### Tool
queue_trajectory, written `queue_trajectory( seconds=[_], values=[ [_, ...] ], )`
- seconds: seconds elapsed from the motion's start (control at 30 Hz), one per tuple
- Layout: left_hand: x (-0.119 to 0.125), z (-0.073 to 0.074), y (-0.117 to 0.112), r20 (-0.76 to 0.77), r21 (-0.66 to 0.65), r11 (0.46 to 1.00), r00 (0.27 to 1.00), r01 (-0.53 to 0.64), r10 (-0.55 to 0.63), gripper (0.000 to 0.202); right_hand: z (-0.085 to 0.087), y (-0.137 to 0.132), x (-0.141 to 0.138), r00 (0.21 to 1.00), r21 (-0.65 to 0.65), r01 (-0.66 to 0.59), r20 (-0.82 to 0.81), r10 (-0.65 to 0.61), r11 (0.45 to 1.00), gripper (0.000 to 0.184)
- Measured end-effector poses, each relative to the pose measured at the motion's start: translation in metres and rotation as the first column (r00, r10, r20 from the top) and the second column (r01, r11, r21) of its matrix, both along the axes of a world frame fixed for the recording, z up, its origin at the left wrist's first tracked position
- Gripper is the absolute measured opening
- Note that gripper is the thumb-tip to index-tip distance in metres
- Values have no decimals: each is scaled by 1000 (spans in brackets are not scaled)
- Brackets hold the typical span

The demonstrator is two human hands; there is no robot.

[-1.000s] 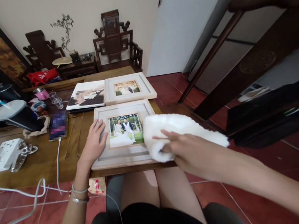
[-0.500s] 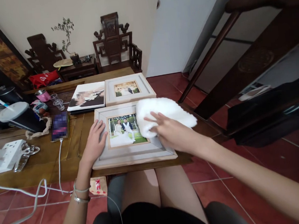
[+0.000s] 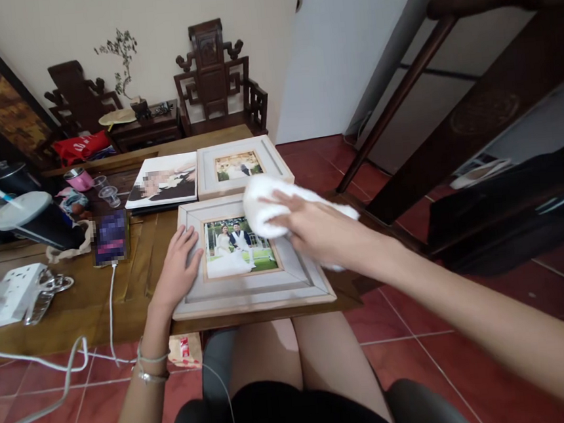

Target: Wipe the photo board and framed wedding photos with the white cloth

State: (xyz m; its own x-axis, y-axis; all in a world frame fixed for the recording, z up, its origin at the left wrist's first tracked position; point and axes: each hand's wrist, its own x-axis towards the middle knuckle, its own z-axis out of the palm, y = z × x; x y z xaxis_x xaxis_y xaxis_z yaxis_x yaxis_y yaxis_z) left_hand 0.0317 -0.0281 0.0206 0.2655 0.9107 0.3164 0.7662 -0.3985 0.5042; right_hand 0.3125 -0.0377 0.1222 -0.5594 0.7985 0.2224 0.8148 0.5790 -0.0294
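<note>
Over a picture frame's [image 3: 252, 293] far-right corner, the right hand [image 3: 318, 229] clutches a white cloth [image 3: 263, 196]; the left hand [image 3: 181, 265] rests unclenched on the frame's left border.

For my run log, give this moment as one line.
left hand: on left side of near picture frame | right hand: holding white fluffy cloth at frame's upper right | behind: second frame

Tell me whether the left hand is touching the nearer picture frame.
Touching. The head view shows the left hand resting on the left side of the nearer picture frame, covering part of its border.
</note>
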Motion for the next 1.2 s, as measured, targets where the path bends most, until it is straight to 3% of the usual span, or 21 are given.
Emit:
queue_trajectory(
  seconds=[0.13, 0.27, 0.37, 0.5, 0.6, 0.67, 0.83, 1.03, 1.1, 1.2],
  values=[
    [-1, -1, 1, 9, 4, 1000, 1000, -1, 1, 45, -37, 47, -16, 986, 18, 37, 160, -39, 999, 51],
    [1, 2, -1, 8, 2, 1000, 1000, -7, 7, 45, -53, 35, -22, 972, -14, -52, 231, 54, 999, 39],
    [2, 5, -2, -3, -4, 1000, 1000, -9, 9, 45, -43, -5, -16, 968, -133, -157, 177, 179, 979, 28],
    [2, 3, -1, 1, 11, 1000, 1000, -5, 5, 44, -15, -63, -9, 964, -344, -244, 15, 265, 907, 24],
    [1, 1, -1, 4, 12, 1000, 1000, 5, -5, 43, -4, -85, -13, 960, -457, -264, -40, 277, 850, 28],
    [1, 2, -1, -8, 5, 1000, 1000, 12, -12, 44, -9, -87, -19, 972, -426, -227, -50, 228, 876, 32],
    [0, 3, -2, -46, 0, 1000, 999, 22, -22, 47, -40, -45, -33, 996, -227, -75, 19, 82, 971, 55],
    [-1, 0, 0, -21, -5, 1000, 1000, 13, -13, 47, -53, 37, -38, 991, -62, -9, 130, 17, 998, 49],
    [-1, 1, 0, -13, -2, 1000, 1000, 5, -5, 46, -54, 41, -39, 989, -59, -37, 142, 45, 998, 45],
    [0, 2, -1, -18, -1, 1000, 1000, -3, 3, 46, -55, 21, -35, 980, -97, -114, 151, 128, 989, 39]
  ],
)
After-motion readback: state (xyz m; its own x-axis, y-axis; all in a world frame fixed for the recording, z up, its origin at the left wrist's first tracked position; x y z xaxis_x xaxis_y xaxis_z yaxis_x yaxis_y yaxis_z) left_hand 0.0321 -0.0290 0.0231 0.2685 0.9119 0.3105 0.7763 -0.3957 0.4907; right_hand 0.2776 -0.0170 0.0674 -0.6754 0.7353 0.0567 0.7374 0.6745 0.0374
